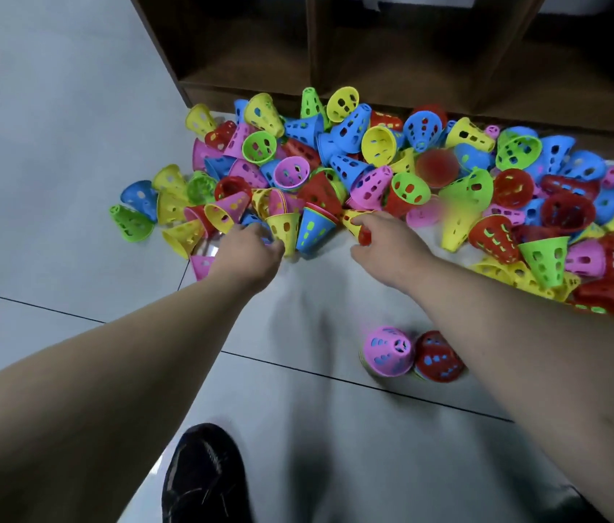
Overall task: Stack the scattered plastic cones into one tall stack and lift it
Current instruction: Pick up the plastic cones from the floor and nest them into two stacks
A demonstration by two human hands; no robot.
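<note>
A big heap of perforated plastic cones (373, 171) in red, yellow, blue, green and pink lies on the grey floor in front of a shelf. My left hand (248, 254) reaches into the heap's near edge, fingers closed around the tip of a yellow cone (283, 228) beside a blue cone (313, 230). My right hand (384, 243) grips a yellow cone with a red tip (356, 224). Nearer to me stand two short stacks, one topped pink (388, 351), one topped red (438, 356).
A dark brown wooden shelf unit (335, 50) stands behind the heap. Grey tiled floor (52, 183) spreads to the left and towards me. My black shoe (203, 477) is at the bottom of the view.
</note>
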